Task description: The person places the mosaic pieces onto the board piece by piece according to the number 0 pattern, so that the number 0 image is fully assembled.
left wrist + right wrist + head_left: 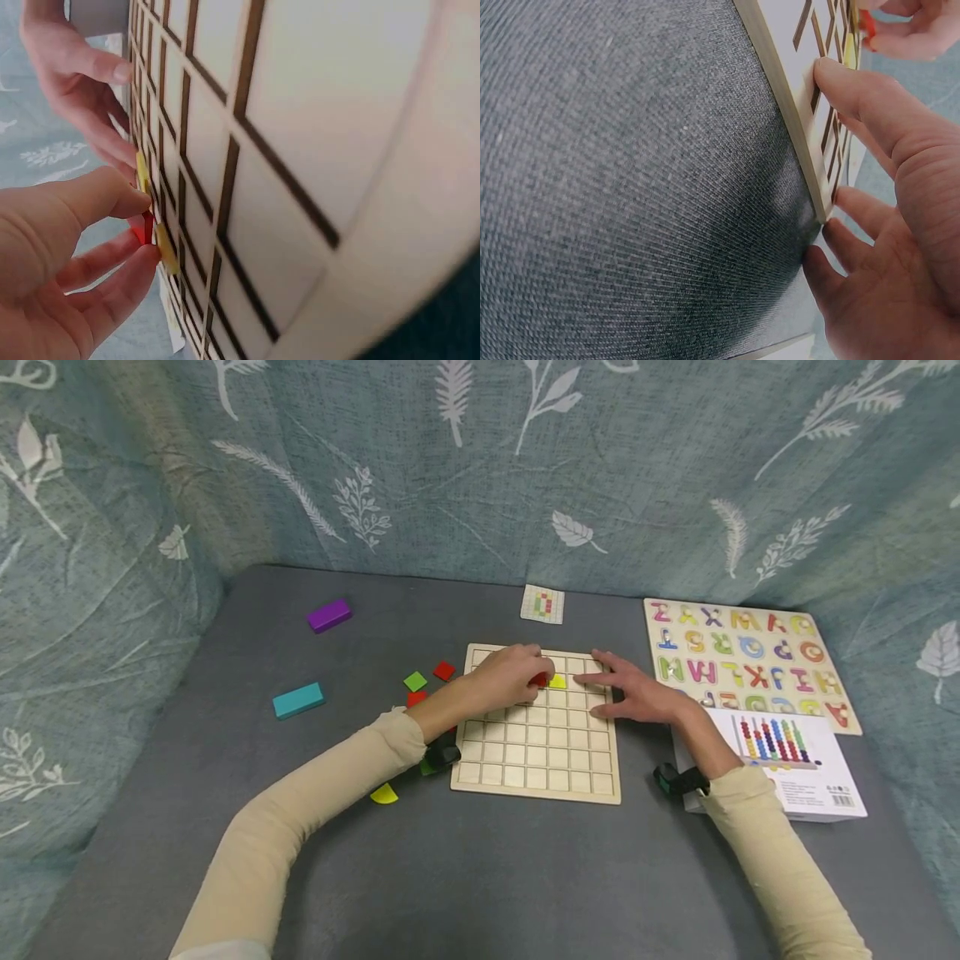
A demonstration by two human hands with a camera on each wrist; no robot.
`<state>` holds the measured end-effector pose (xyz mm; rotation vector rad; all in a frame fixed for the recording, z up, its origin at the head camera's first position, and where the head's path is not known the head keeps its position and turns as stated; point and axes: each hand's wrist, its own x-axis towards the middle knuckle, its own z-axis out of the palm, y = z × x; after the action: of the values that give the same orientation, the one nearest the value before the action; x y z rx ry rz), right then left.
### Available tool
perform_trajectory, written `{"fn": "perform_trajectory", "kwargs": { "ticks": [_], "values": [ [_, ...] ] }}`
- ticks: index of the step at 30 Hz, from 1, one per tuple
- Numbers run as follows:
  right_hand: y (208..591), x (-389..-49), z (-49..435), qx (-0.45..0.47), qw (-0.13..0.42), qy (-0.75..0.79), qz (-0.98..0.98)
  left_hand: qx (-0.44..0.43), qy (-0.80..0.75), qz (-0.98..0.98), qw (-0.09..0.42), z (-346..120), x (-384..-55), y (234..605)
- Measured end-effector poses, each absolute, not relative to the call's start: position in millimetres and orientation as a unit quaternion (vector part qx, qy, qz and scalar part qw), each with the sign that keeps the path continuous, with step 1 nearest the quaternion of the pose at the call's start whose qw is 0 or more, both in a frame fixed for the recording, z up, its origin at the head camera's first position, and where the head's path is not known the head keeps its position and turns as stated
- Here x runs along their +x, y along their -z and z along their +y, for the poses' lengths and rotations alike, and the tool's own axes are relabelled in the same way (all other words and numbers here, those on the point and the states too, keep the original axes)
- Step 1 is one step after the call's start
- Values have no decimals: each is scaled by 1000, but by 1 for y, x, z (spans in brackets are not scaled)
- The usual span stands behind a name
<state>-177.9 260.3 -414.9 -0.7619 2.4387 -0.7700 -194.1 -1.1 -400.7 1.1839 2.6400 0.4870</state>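
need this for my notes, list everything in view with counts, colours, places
gridded board: one, pale wood, centre
red piece: one, red, over board
yellow pieces: two, yellow, on board
loose pieces: six or more, red, green, yellow, left of board
pattern card: one, whitish, beyond board
purple block: one, purple, far left
teal block: one, teal, left
alphabet board: one, multicoloured letters, far right
box: one, white, right
table: one, grey, underneath
cloth: count unclear, bluish, behind table
left hand: one, pinching red piece
right hand: one, at board's right side
sleeves: two, beige, both arms
wrist cameras: two, black, wrists
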Motion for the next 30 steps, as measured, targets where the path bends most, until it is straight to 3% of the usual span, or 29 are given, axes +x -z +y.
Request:
{"fn": "perform_trajectory", "kwargs": {
  "ticks": [30],
  "values": [
    [414, -178, 260, -280, 234, 283, 887, 376, -174, 904, 103, -2, -197, 405]
  ]
}}
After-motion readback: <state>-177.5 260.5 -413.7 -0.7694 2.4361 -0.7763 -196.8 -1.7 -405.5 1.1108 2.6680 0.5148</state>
